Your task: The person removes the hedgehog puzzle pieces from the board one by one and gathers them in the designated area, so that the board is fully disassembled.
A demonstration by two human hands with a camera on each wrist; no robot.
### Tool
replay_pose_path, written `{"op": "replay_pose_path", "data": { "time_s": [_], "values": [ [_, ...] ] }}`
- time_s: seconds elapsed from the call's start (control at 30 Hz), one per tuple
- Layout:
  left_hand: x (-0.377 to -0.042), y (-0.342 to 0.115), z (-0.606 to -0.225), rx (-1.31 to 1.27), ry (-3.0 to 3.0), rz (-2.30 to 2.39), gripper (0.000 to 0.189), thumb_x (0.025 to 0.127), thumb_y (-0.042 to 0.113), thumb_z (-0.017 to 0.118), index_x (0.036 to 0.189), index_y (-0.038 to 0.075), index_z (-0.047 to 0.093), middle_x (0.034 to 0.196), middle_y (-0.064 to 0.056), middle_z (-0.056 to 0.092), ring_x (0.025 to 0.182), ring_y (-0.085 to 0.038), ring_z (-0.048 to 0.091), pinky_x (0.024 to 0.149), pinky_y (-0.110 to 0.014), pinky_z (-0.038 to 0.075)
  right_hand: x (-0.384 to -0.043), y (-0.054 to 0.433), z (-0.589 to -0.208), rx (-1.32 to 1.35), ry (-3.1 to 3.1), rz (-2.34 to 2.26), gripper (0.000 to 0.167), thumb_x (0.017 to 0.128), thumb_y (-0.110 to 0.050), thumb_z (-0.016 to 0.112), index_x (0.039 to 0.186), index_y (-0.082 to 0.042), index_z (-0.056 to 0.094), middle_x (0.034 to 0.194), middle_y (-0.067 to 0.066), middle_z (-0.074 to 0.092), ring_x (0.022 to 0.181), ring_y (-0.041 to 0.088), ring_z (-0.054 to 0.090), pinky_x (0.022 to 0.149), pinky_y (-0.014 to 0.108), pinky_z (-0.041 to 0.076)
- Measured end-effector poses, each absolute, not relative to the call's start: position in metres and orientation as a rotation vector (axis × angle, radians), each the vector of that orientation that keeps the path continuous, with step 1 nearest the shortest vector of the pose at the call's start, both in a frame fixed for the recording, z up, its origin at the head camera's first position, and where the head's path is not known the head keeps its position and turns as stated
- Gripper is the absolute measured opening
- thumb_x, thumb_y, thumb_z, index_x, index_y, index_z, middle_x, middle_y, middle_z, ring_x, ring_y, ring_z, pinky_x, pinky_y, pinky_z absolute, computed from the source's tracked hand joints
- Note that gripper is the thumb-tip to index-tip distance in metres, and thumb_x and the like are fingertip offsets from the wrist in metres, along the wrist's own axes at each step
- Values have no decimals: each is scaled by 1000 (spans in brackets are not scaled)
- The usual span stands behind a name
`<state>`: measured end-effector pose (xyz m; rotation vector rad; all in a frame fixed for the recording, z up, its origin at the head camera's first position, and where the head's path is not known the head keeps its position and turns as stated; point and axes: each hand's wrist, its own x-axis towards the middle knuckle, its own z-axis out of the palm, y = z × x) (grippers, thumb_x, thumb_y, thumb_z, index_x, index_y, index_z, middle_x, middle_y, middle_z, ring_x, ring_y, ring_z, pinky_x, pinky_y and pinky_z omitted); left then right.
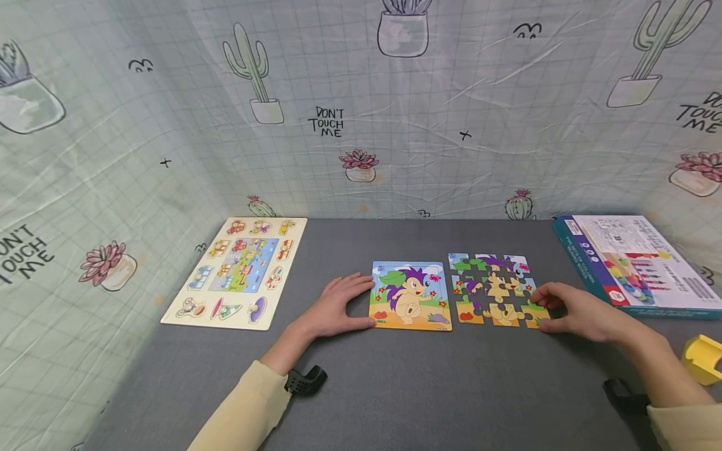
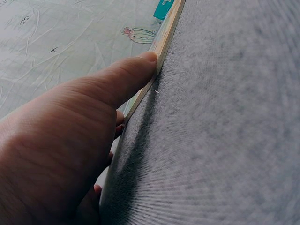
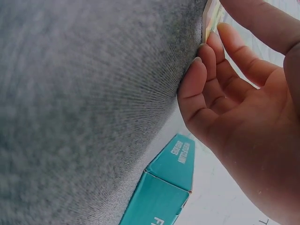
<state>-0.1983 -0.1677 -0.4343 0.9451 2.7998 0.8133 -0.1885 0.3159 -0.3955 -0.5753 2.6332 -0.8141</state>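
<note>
A square hedgehog picture board [image 1: 410, 297] lies flat at the middle of the table. Along its left edge rests my left hand [image 1: 335, 308], fingers spread, with the thumb near the lower corner. In the left wrist view the thumb [image 2: 133, 75] touches the board's thin wooden side. Just right of the board, several jigsaw pieces [image 1: 497, 287] of the same hedgehog picture lie face up in rows with small gaps. My right hand [image 1: 583, 313] pinches the lower right corner piece [image 1: 533, 316] between thumb and curled fingers; the right wrist view shows its pale edge [image 3: 207, 21].
At the left lies a cream wooden puzzle board [image 1: 194, 305] with vehicle and toy pictures. A teal-sided box [image 1: 643, 263] is at the back right, with a yellow object [image 1: 702, 360] in front of it. A cactus-print cloth [image 1: 361, 94] hangs behind the grey table [image 1: 423, 388].
</note>
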Motion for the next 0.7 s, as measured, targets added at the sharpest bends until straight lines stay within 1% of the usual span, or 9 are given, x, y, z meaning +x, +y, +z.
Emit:
{"op": "replay_pose_path", "data": {
  "time_s": [0.47,0.7],
  "values": [
    [-199,-167,-436,947,2795,820,77,87,45,75,150,8,49,155,-8,44,149,-30,27,117,-57,14,-187,315,-390,-563,2666,-855,46,85,-20,83,119,2,60,112,8,62,98,24,56,78,24,51],
    [-199,-167,-434,953,2787,826,78,87,45,75,151,8,48,156,-8,43,149,-30,26,118,-57,14,-185,306,-383,-561,2706,-922,44,91,-19,78,123,2,58,112,9,62,98,23,56,76,24,53]
  ]
}}
